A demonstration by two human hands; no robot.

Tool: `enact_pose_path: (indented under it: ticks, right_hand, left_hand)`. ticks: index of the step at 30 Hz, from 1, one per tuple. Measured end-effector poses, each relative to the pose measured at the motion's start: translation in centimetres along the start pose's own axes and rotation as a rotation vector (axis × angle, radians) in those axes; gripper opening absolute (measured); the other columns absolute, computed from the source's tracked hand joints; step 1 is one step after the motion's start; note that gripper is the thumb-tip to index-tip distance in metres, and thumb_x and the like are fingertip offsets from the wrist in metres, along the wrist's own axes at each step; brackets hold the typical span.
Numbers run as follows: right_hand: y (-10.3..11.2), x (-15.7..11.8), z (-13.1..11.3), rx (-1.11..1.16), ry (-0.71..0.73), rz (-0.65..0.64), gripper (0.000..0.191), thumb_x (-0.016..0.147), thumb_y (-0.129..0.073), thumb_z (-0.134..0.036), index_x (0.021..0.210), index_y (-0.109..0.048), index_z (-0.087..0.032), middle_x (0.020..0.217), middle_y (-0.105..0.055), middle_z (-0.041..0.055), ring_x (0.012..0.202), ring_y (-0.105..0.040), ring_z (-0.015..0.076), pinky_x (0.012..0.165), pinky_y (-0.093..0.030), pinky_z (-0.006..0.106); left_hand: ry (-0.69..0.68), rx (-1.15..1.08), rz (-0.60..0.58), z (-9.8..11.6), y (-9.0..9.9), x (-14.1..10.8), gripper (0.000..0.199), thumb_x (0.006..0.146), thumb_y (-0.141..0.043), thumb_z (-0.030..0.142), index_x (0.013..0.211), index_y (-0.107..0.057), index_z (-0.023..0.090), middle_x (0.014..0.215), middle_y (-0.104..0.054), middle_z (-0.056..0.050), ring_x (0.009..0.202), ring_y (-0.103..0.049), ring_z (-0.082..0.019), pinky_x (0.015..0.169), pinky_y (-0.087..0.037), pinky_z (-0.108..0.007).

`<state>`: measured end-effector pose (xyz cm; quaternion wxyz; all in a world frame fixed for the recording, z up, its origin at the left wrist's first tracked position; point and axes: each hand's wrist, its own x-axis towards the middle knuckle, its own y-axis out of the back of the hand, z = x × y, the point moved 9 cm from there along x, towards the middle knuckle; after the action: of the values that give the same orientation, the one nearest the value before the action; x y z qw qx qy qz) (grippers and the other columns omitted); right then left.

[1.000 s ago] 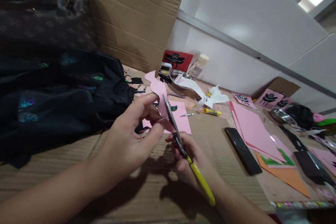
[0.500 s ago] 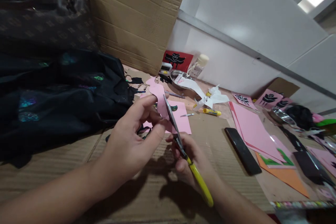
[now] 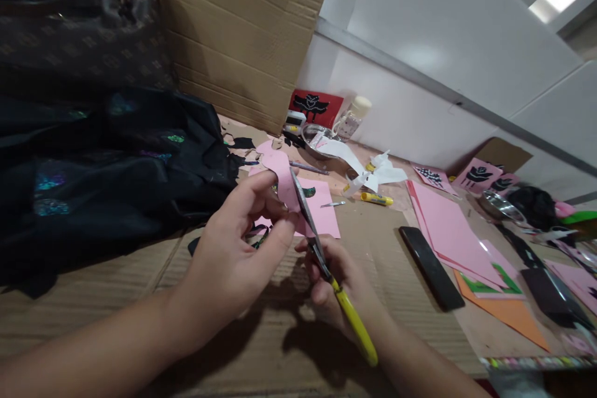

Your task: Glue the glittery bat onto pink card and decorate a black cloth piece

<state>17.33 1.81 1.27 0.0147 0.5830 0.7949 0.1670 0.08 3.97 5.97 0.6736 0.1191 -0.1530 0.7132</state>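
Between the thumb and fingers of my left hand [image 3: 245,255] is a curvy cut piece of pink paper [image 3: 278,173], held up above the work surface. My right hand [image 3: 336,277] is closed on a pair of scissors [image 3: 352,317] with yellow handles. The scissor blades point up and away, lying along the right edge of the pink piece; whether they are parted I cannot make out. Below and behind the hands lies a pink sheet [image 3: 326,217] with a dark green shape on it. Dark scraps [image 3: 259,235] lie under my left fingers.
A black phone [image 3: 431,267] and stacked pink sheets [image 3: 454,233] lie to the right. Behind are a yellow glue stick [image 3: 377,199], a metal bowl [image 3: 310,135] and white paper strips. A black plastic bag [image 3: 116,180] and a brown handbag [image 3: 84,43] fill the left, beside upright cardboard [image 3: 233,18].
The pink piece has shifted and tilted slightly to the left in my left hand. The scissors and both hands have barely moved.
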Motion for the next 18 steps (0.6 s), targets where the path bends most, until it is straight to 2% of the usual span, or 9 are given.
enact_pose_path:
  ticks: [11,18]
  right_hand:
    - [0.3,-0.6,1.6,-0.035,-0.09,-0.001,0.077,0.078,-0.073,-0.088,0.118,-0.072,-0.023,0.079,-0.053,-0.0021,0.067,-0.045,0.0151,0.06,-0.04,0.028]
    - [0.1,-0.6,1.4,-0.018,-0.115,-0.017,0.077,0.078,-0.074,-0.087,0.119,-0.071,-0.022,0.08,-0.055,-0.0012,0.067,-0.046,0.0155,0.057,-0.039,0.027]
  left_hand:
    - [-0.018,-0.023,-0.049,-0.1,-0.1,-0.1,0.039,0.094,-0.067,0.022,0.131,-0.056,0.02,0.101,-0.077,-0.002,0.087,-0.077,-0.016,0.08,-0.066,-0.026]
    - [-0.045,-0.045,-0.061,0.1,-0.3,-0.1,0.035,0.096,-0.066,0.019,0.128,-0.055,0.02,0.102,-0.075,-0.002,0.085,-0.076,-0.013,0.081,-0.065,-0.023]
